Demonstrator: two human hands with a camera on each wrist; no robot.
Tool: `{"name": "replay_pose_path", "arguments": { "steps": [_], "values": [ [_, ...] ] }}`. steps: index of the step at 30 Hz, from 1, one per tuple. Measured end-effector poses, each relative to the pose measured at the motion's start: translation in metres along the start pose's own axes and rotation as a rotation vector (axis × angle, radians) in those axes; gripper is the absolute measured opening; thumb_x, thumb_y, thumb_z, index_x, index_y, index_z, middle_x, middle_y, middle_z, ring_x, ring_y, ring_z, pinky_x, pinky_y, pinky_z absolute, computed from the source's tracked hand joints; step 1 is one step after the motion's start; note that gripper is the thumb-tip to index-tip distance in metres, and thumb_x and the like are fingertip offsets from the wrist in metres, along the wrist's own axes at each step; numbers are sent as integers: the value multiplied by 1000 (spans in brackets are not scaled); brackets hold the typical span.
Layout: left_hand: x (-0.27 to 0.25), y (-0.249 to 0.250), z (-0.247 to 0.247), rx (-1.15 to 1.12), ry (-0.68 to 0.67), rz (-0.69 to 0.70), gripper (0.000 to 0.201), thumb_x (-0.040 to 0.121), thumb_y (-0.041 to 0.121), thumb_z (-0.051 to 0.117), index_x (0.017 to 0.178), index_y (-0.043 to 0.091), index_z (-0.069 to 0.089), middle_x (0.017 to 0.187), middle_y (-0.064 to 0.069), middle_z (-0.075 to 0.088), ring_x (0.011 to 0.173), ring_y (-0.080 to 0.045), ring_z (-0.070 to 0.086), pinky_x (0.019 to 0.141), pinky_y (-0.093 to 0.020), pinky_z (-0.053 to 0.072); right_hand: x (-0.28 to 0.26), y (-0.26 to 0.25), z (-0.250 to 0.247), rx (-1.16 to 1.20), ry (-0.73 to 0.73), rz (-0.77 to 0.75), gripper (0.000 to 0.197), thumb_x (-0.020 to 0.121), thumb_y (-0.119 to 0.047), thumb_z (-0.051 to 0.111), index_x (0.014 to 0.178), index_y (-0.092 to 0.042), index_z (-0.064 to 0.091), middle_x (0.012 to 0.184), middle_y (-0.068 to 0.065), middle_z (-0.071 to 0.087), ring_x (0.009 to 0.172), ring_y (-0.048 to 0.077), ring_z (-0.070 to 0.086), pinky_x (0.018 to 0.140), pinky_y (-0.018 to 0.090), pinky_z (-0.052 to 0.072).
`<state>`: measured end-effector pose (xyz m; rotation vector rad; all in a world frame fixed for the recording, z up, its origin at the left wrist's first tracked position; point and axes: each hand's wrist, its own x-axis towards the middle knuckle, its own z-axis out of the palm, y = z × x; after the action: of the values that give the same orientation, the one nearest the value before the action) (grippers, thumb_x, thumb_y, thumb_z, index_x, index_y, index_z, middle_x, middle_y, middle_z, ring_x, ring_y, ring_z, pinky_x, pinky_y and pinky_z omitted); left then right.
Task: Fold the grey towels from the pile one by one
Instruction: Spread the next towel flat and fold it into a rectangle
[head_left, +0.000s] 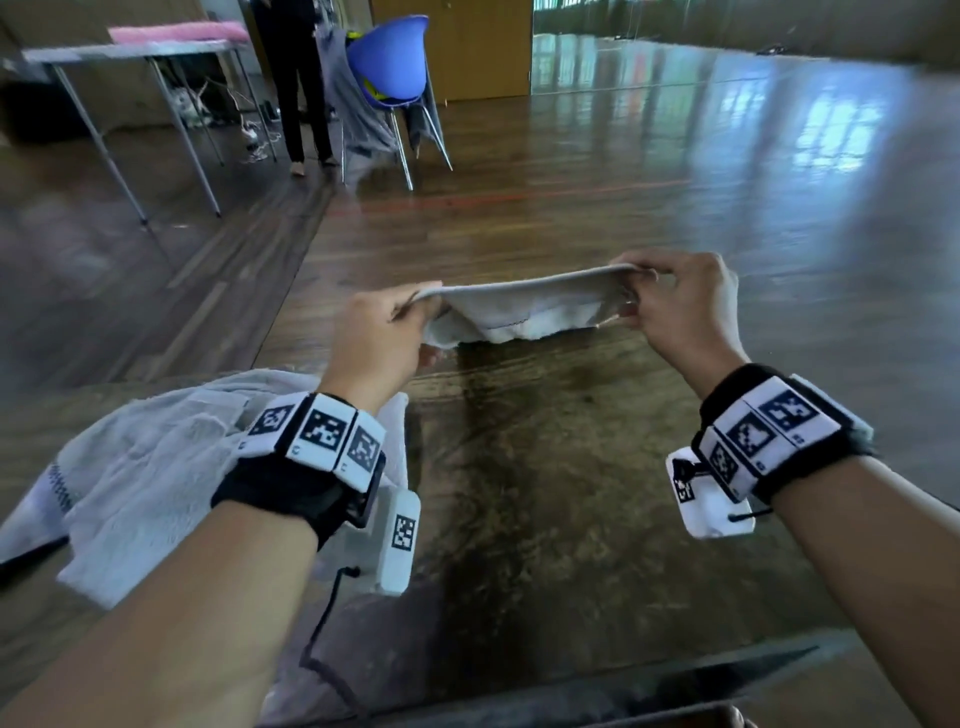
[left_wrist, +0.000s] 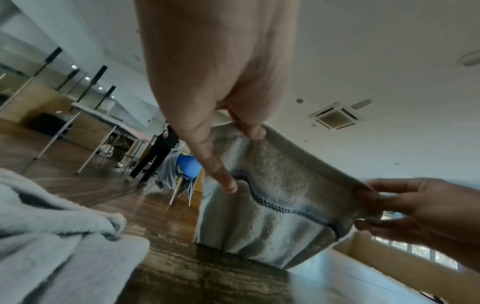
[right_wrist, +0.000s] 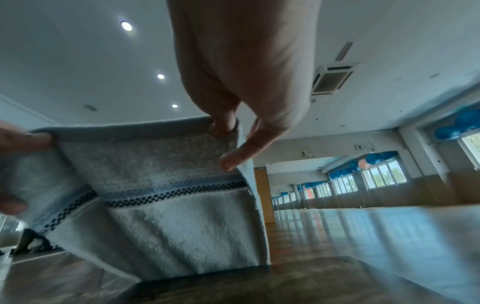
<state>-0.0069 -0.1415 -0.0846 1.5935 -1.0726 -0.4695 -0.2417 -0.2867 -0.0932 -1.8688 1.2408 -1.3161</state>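
Note:
A grey towel (head_left: 524, 306) with a dark checked stripe (left_wrist: 275, 203) hangs stretched between both hands above the far edge of the dark table (head_left: 545, 493). My left hand (head_left: 384, 327) pinches its left top corner, my right hand (head_left: 670, 301) pinches the right top corner. The towel (right_wrist: 161, 185) hangs down and its lower edge touches the table top. The pile of grey towels (head_left: 145, 467) lies crumpled on the table at the left, under my left forearm.
Beyond the table is an open wooden floor (head_left: 623, 156). A blue chair (head_left: 395, 78) draped with grey cloth stands at the back, a person (head_left: 296, 78) beside it. A folding table (head_left: 130, 57) with a pink cloth is at the back left.

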Motion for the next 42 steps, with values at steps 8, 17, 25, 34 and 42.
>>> {"name": "replay_pose_path", "arguments": {
  "steps": [8, 17, 25, 34, 42],
  "values": [
    [2, 2, 2, 299, 92, 349, 22, 97, 20, 59, 95, 9, 78, 88, -6, 75, 81, -18, 66, 71, -31, 52, 1, 10, -6, -89, 49, -185, 17, 91, -8, 72, 100, -19, 81, 109, 0, 69, 106, 18, 66, 96, 34, 55],
    [-17, -22, -3, 800, -374, 41, 24, 91, -1, 50, 73, -4, 66, 66, -17, 53, 59, -26, 45, 57, -30, 31, -33, 64, -18, -518, -229, -191, 33, 84, 7, 63, 100, -14, 82, 101, 12, 78, 97, 35, 70, 87, 28, 49],
    [-39, -24, -8, 799, -359, 54, 22, 90, -5, 48, 79, -5, 68, 78, -27, 65, 68, -34, 57, 60, -39, 39, -55, 57, -48, -398, -170, -264, 35, 81, 14, 61, 94, -10, 82, 96, 8, 75, 94, 29, 67, 84, 23, 42],
    [-83, -24, -28, 659, -221, 97, 27, 93, 9, 60, 67, 15, 61, 71, -3, 60, 68, -20, 54, 58, -29, 35, -109, 27, -94, -304, -216, -250, 13, 94, -9, 67, 99, -10, 79, 94, 4, 76, 87, 24, 71, 83, 26, 49],
    [-112, -23, -38, 503, -268, 148, 32, 98, 19, 56, 69, 11, 45, 66, -5, 46, 61, -18, 42, 58, -33, 31, -140, 25, -125, -129, -337, -149, 17, 101, -18, 61, 86, -19, 69, 63, -23, 59, 56, -1, 53, 56, 7, 39]
  ]
}}
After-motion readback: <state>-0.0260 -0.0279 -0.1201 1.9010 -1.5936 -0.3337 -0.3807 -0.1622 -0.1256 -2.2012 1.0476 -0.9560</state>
